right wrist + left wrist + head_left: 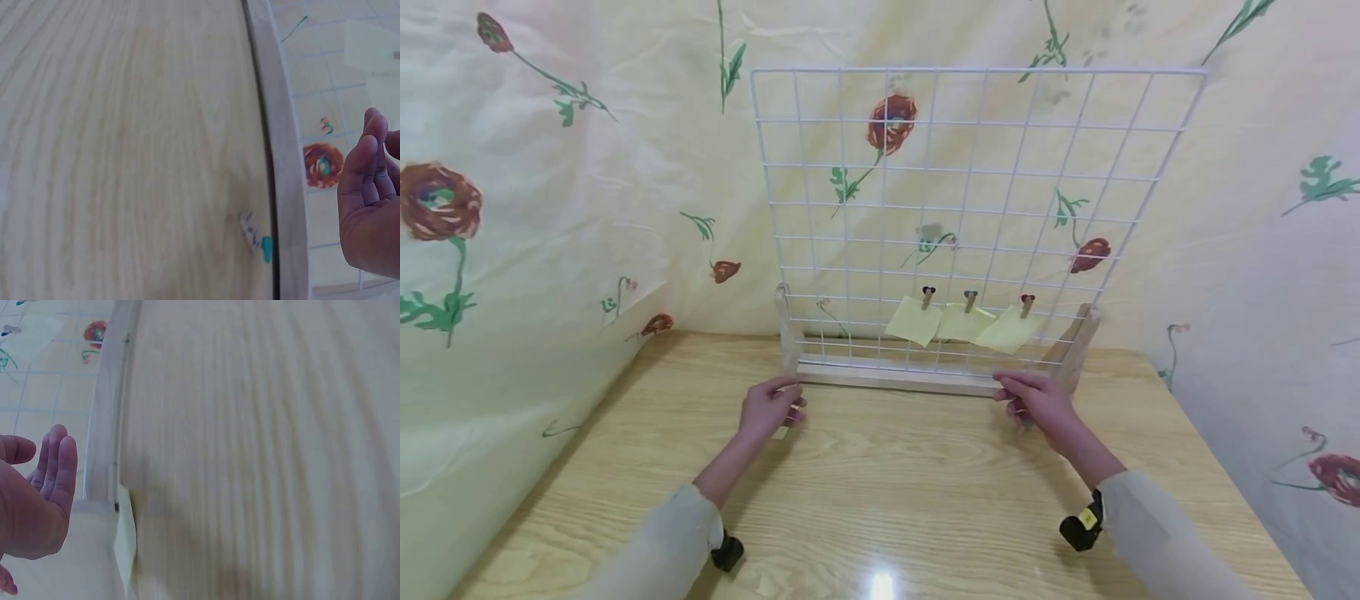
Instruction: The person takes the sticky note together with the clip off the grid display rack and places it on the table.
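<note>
A white wire grid (970,171) stands in a wooden stand, whose front bar (895,379) runs along the table. My left hand (767,408) is by the stand's left foot, holding nothing, a yellow sticky note (127,544) on the table below it. My right hand (1033,402) is by the bar's right end with nothing in its fingers. Beneath it lies a small clothespin with a green top (251,234). Low on the grid, small clothespins with a black (928,293), a green (971,297) and a red (1027,302) top hold yellow notes (913,322).
The wooden table (865,475) spreads in front of the stand. Flower-patterned cloth (550,250) hangs behind it and on both sides. A black wrist camera (1082,527) sits below the right sleeve, another (727,552) below the left sleeve.
</note>
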Tool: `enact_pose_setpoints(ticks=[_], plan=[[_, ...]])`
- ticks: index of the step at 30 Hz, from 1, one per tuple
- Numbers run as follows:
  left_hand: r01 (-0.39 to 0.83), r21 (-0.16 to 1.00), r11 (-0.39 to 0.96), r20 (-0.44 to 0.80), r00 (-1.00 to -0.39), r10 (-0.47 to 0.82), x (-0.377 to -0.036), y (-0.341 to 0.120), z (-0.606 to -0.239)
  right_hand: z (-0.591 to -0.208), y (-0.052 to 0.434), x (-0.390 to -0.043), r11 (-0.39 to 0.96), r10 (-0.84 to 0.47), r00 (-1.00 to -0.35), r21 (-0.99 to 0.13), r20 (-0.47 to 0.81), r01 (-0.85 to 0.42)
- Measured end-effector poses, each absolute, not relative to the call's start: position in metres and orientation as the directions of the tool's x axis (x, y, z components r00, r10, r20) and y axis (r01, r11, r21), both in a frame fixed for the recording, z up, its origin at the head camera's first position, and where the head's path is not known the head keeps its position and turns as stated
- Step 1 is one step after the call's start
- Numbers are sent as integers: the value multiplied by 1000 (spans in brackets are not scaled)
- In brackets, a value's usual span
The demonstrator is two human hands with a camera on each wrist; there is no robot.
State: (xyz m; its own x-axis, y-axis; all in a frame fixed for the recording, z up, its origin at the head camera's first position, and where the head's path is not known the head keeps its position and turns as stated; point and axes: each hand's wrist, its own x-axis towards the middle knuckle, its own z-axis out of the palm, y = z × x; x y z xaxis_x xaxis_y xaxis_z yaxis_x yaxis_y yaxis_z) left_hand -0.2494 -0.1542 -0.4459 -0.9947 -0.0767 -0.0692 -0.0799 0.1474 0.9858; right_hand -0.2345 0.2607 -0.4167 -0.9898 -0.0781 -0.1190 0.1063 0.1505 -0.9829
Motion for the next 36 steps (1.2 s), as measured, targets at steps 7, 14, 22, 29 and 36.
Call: enact_pose_setpoints(ticks=[7,14,22,29,36], plan=[[-66,996,66,-63,-997,-44,-260,-124,-444,-407,249,-238,168,-84,-992,-982,-95,80],[-40,999,-9,-40,-999,-7,-268,-91,-438,-393,232,-244,162,-70,-996,-986,-49,37],[-23,999,-25,-22,-999,47,-274,-60,-432,-381,210,-251,104,-83,-995,-994,-51,42],[-45,998,-49,-44,-999,23,-278,-36,-428,-375,193,-260,78,-74,-997,-997,-27,21],[-70,995,-76,-68,-997,38,-278,-21,-425,-368,181,-264,41,-40,-999,-999,-19,18]])
